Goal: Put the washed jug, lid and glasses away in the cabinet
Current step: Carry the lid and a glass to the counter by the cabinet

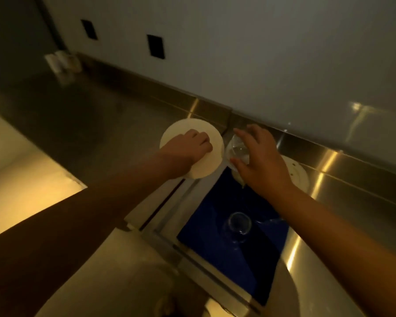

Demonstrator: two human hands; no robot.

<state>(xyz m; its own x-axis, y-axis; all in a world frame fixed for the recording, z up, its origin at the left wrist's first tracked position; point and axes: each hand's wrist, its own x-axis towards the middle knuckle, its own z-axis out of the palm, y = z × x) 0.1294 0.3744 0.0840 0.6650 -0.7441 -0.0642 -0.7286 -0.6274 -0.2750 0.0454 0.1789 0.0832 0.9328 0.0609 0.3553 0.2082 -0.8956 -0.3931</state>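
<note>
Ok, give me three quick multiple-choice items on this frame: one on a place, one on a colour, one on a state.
1. Where does the free glass stand?
A. on the blue mat
B. on the left counter
C. on the white disc

2. What colour is the disc under the left hand?
A. blue
B. white
C. black

3. What is the right hand doing?
A. hanging empty
B. pressing the wall
C. gripping a clear glass

Answers: 1 A, blue mat surrounds it; 2 B, pale rim shows; 3 C, fingers wrap it.
</note>
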